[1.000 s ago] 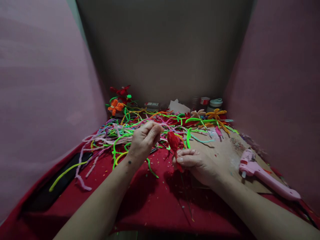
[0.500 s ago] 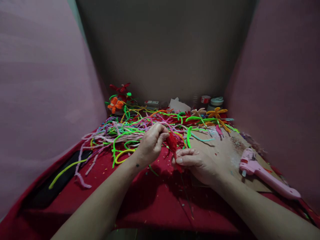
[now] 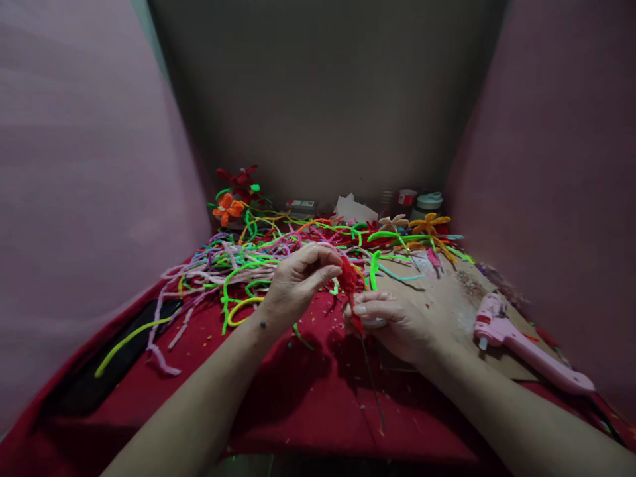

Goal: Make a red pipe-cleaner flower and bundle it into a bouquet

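Observation:
Between my hands is a red fuzzy pipe-cleaner flower (image 3: 350,278) on a thin dark wire stem (image 3: 372,377) that hangs down toward the front of the table. My right hand (image 3: 390,319) pinches its base, thumb against fingers. At the flower's upper left side, my left hand (image 3: 305,275) has its fingers curled and its thumb against the red fuzz. The exact shape of the petals is blurred and partly hidden by the fingers.
A tangle of coloured pipe cleaners (image 3: 258,258) covers the table's back left. A pink glue gun (image 3: 521,348) rests on a cardboard sheet (image 3: 442,318) at right. Finished flowers, one orange (image 3: 228,209), stand behind. A dark flat object (image 3: 109,364) lies left on the red cloth (image 3: 288,417).
My left hand has shifted slightly right along the red flower, and its fingers have straightened a little. My right hand keeps its pinch; the wire stem shows more clearly.

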Available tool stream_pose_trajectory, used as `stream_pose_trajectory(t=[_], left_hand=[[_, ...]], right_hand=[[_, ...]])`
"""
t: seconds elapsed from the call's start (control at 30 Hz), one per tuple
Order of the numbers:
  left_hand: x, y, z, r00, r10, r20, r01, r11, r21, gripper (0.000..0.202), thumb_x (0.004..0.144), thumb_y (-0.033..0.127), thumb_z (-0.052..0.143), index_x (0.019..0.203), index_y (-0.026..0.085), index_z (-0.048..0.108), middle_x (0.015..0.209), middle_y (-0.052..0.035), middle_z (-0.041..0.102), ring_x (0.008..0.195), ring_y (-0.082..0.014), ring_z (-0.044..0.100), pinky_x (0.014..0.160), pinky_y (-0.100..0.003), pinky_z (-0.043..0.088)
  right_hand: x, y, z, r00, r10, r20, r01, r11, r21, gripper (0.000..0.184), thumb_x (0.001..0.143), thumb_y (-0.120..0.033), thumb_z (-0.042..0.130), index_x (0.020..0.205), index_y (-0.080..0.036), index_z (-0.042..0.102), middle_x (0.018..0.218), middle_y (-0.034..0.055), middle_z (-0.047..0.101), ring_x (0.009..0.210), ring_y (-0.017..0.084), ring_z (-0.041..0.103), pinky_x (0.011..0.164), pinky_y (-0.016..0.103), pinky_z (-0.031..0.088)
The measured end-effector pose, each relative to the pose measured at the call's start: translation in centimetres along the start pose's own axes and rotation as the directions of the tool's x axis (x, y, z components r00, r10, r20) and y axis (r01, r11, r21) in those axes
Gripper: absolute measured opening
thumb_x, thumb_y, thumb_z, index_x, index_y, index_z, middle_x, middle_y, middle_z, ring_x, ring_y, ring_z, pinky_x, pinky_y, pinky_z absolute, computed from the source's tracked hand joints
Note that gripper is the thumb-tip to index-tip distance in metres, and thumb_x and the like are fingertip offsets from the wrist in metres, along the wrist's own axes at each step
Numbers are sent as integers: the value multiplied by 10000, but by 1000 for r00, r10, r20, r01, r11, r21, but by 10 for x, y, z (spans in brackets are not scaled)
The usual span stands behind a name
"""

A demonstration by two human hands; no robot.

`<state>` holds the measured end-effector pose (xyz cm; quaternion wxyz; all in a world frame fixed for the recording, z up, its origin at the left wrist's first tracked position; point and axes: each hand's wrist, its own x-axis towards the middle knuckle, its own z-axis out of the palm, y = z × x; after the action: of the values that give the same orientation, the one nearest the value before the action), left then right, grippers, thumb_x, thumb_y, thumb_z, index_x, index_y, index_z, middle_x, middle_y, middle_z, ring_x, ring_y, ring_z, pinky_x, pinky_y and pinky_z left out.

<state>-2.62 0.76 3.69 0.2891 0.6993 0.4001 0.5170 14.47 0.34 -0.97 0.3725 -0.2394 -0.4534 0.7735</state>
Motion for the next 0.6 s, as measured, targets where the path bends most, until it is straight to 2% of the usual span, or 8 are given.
stream_pose_trajectory(t=[0.07,0.17,0.27,0.4,0.6], left_hand=[[-1,0,2,998,42,-46,-41,999,29,55,754,220,611,766,167,618,705,6,557,606,-92,480,544,-209,385],[0,0,1,994,39,-103,-32,997,73,75,758,229,601,733,161,620,724,0,566,631,-99,491,558,-213,397],[2,2,0,995,-12,-96,22,995,97,114,756,246,598,694,151,606,684,7,546,607,-95,476,541,-208,388],[2,7,0,995,-75,-58,81,990,113,121,739,250,604,688,140,605,628,17,526,557,-86,446,511,-201,363],[1,8,-1,981,-195,-11,196,976,94,140,724,270,607,712,130,607,607,21,541,500,-69,428,452,-185,327]], right_hand=[[0,1,0,999,-6,-32,6,1000,-2,83,593,-171,670,560,-144,599,514,-40,484,447,60,340,461,233,251],[-1,1,1,999,-21,-39,18,997,-71,114,603,-188,663,535,-147,581,495,-44,460,454,67,337,470,241,246],[-3,0,3,999,-45,-25,40,983,-178,139,638,-204,628,530,-149,559,505,-36,455,482,81,341,495,250,246],[-6,-1,9,987,-106,-121,67,955,-290,117,656,-201,608,566,-158,547,545,-35,466,523,92,361,536,248,268],[-12,-6,20,949,-267,-168,124,806,-579,138,694,-195,545,561,-179,510,595,-23,476,610,124,422,603,257,321]])
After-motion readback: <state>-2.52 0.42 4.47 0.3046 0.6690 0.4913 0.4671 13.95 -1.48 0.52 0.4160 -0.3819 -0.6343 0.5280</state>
